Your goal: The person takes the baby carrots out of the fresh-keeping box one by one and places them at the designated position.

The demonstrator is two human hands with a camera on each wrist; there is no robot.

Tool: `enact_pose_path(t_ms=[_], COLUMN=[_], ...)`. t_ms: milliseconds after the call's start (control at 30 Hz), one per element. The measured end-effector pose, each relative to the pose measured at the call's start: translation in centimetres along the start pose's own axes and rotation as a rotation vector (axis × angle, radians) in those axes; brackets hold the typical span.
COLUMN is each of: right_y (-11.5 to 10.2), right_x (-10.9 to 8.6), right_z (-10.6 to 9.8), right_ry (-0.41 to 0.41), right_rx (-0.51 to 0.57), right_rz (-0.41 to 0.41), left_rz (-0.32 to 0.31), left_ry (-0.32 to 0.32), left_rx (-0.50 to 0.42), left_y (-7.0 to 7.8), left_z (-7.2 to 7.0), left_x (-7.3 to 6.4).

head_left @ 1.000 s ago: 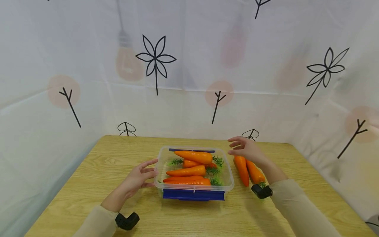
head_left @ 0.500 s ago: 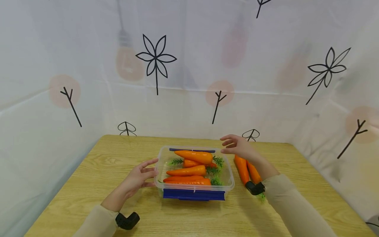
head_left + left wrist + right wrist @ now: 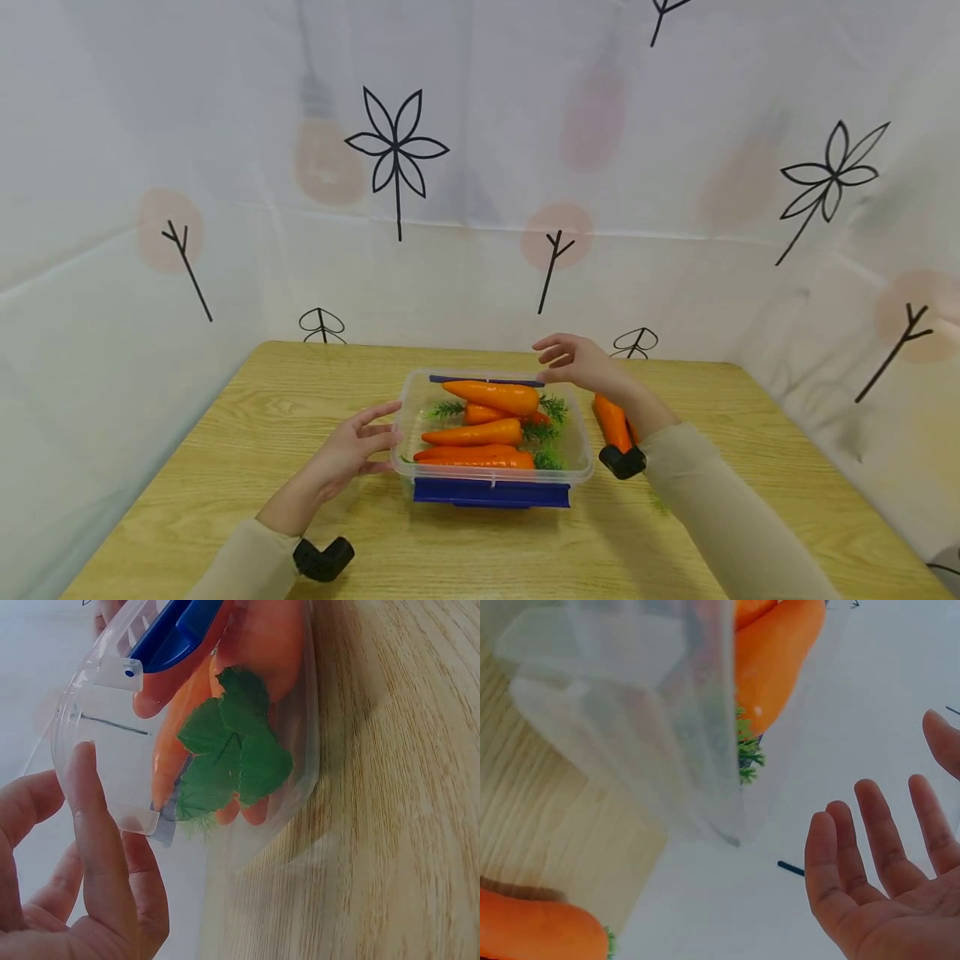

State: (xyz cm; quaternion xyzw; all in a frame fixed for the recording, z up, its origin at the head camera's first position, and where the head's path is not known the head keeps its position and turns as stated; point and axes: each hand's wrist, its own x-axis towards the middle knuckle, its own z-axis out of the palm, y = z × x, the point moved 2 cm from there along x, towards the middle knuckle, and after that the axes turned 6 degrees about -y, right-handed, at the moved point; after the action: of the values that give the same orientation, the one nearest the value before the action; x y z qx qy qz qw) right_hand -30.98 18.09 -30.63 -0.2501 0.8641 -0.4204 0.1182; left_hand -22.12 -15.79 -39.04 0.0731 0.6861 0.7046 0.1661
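A clear plastic food container point(image 3: 583, 440) with blue clip flaps point(image 3: 491, 493) sits mid-table. Several orange carrots point(image 3: 472, 433) with green tops are heaped in it. At its left end, my left hand point(image 3: 341, 458) touches the side wall with relaxed fingertips; in the left wrist view a finger point(image 3: 97, 832) lies along the wall near the rim, and dark green leaves point(image 3: 232, 750) show through the plastic. My right hand point(image 3: 581, 367) hovers over the back right corner, its fingers loosely spread and holding nothing, as the right wrist view confirms.
To the right of the container, carrots point(image 3: 612, 421) lie on the wooden table point(image 3: 285, 400), partly hidden by my right forearm. One carrot point(image 3: 540, 926) also shows in the right wrist view. A patterned white cloth point(image 3: 480, 283) hangs behind and along both sides.
My right hand has moved left, from above the loose carrots to the container's back right corner. The left hand, the container and the carrots in it stay put.
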Motion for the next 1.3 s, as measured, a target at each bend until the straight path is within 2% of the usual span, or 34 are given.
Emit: enact_pose_path(t_ms=[233,467,800,1167,1300], right_y=[-0.8,-1.9,-1.4,-0.8,-0.7], right_x=[1.1,2.3,3.8,3.9,3.9], right_z=[0.5,1.7,3.2,3.7,4.1], right_ry=[-0.07,-0.155,-0.266,-0.351,-0.389], right_rx=[-0.001,-0.005,0.024,-0.098,-0.145], right_rz=[-0.024,-0.015,-0.041,0.016,0.012], left_rz=[0.0,-0.004,-0.001,0.005,0.009], left_ry=[0.0,0.005,-0.01,-0.015,-0.017], left_rx=[0.005,0.01,0.003,-0.005,-0.004], left_y=[0.0,0.0,0.1,0.1,0.1], left_z=[0.1,-0.1,-0.1,0.1,0.1], left_x=[0.0,0.0,0.0,0.0,0.0])
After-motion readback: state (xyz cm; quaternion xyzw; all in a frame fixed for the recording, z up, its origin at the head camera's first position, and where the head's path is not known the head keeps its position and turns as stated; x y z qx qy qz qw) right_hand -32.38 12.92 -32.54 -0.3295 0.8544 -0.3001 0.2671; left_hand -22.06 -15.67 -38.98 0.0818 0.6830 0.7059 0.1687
